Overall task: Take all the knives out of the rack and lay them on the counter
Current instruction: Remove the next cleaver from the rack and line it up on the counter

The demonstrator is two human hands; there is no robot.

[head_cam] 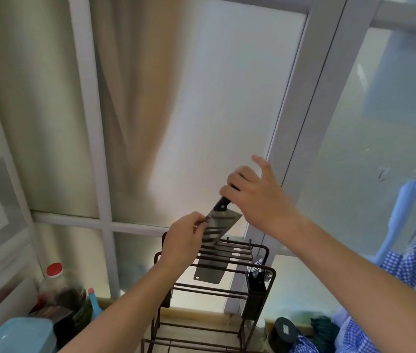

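A broad steel cleaver [214,240] with a dark handle stands blade-down in the dark wire rack [270,273], its blade partly above the rack's top bars. My right hand [255,197] grips the handle from above. My left hand [184,240] pinches the blade's left edge near the top. A side holder on the rack's right [256,278] carries some utensils; what they are is unclear.
A frosted window with a white frame [296,123] rises right behind the rack. Bottles, one with a red cap [54,270], and a light blue container [21,335] crowd the lower left. A blue checked cloth [402,266] hangs at the right. A black lidded jar [285,329] sits beside the rack.
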